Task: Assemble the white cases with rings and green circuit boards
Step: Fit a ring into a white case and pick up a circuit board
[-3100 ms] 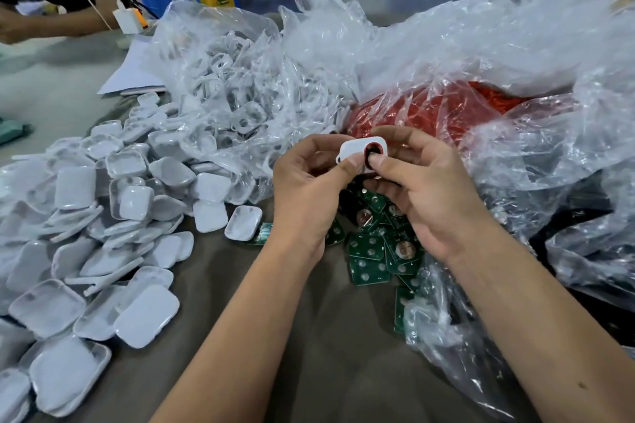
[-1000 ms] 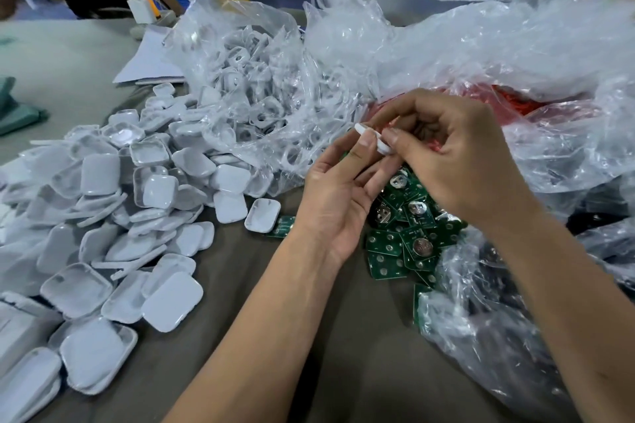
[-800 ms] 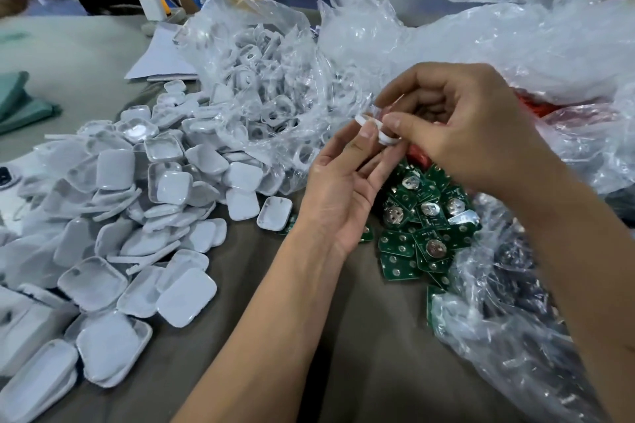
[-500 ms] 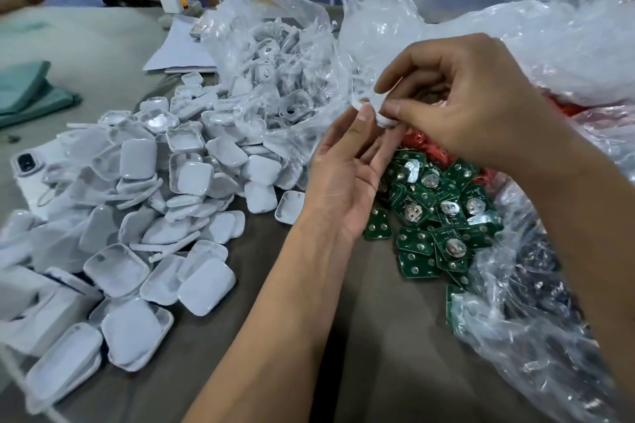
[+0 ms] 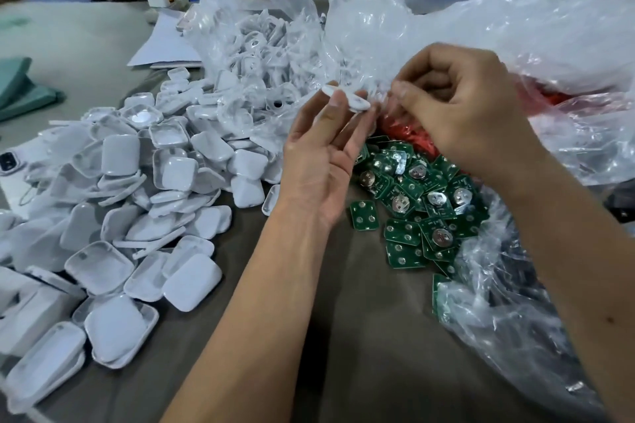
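The white case [image 5: 347, 100] is held up edge-on at the fingertips of the left hand [image 5: 321, 161], long axis pointing toward the right hand [image 5: 460, 113]. That hand, just beside it, has curled fingers; whether they hold something I cannot tell. The green circuit boards [image 5: 415, 203] lie below.

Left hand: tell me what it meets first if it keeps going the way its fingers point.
The left hand, holding a white case, points up and away. Next in that line is probably the clear bag of white parts, though depth is hard to judge.
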Available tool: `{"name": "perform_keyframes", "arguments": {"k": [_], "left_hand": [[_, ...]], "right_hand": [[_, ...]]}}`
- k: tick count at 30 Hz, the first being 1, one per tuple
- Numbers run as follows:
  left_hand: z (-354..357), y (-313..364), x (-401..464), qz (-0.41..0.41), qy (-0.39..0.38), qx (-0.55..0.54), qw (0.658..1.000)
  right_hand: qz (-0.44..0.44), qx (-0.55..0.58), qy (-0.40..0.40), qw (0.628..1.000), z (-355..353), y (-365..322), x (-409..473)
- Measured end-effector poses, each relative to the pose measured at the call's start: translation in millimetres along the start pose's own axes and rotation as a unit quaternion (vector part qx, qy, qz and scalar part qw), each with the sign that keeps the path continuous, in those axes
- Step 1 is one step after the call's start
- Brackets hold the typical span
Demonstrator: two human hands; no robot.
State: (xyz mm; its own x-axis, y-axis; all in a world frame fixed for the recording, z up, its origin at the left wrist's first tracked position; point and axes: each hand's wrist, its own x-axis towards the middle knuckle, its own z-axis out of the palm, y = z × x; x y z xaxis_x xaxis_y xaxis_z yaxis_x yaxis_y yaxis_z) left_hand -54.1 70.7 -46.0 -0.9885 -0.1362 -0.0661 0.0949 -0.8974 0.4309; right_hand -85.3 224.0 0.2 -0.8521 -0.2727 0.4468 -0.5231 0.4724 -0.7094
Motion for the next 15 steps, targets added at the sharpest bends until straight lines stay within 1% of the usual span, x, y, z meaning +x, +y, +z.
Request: {"name": "perform_keyframes", "arguments": {"k": [1, 2, 3, 4, 5, 6, 7, 10, 13, 15], "left_hand": [[-0.5, 1.3, 0.9, 0.002, 0.011, -0.007, 1.000], [-1.2, 2.4, 1.4, 0.002, 0.015, -0.013, 1.000], [-2.1, 3.1, 1.5, 0.002, 0.016, -0.017, 1.000], [-2.5, 3.3, 1.3, 0.000, 0.017, -0.023, 1.000], [-2.6, 3.4, 1.5, -0.004, 0.019, -0.031, 0.999], [-2.8, 3.0, 2.0, -0.009, 0.020, -0.036, 0.999], [-3.1, 2.9, 2.4, -0.010, 0.020, -0.038, 0.999], [-3.6, 3.4, 1.9, -0.007, 0.014, -0.041, 0.999], [-5.7, 1.1, 0.9, -0.024, -0.010, -0.042, 0.999], [-7.0, -2.8, 0.8, -0.045, -0.020, -0.040, 0.998]], "right_hand": [[0.011, -0.041, -0.032, 0.999, 1.5, 3.4, -2.4], [0.019, -0.096, -0.085, 0.992, 4.9, 6.3, -6.0], [0.024, -0.160, -0.148, 0.976, 10.4, 8.3, -10.4], [0.021, -0.234, -0.200, 0.951, 16.5, 10.0, -15.7], [0.011, -0.306, -0.229, 0.924, 22.6, 11.4, -20.3], [0.001, -0.353, -0.233, 0.906, 27.4, 12.4, -24.1], [-0.003, -0.365, -0.224, 0.904, 30.2, 12.6, -26.9], [-0.001, -0.303, -0.199, 0.932, 30.4, 15.6, -30.8], [0.004, -0.224, -0.185, 0.957, 29.0, 22.1, -34.1], [0.016, -0.164, -0.144, 0.976, 24.7, 26.6, -36.6]]}}
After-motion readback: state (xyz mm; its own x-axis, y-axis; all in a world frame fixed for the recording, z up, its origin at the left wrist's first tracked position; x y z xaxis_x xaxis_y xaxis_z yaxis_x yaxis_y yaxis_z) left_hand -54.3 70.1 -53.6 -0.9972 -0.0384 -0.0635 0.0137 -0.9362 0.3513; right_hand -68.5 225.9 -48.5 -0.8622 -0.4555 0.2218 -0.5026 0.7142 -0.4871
